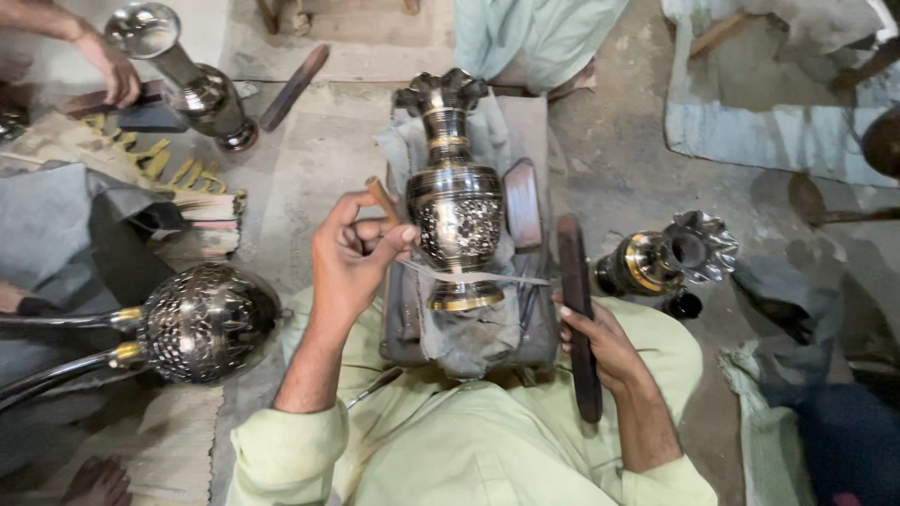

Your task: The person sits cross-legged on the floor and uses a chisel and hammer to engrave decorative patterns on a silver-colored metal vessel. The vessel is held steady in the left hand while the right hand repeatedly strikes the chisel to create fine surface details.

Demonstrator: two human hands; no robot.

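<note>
A dark metal vase with brass bands and fine engraved patterns lies on a cloth-covered block in front of me. My left hand grips a thin wooden-handled engraving tool, its tip against the vase's belly. My right hand holds a long dark wooden stick upright beside the block. A thin strap runs across the vase's foot.
A second vase lies on the floor at right. A perforated metal globe on rods sits at left. Another person's hand rests near a tall metal piece at top left. Cloths and bundles cover the surrounding floor.
</note>
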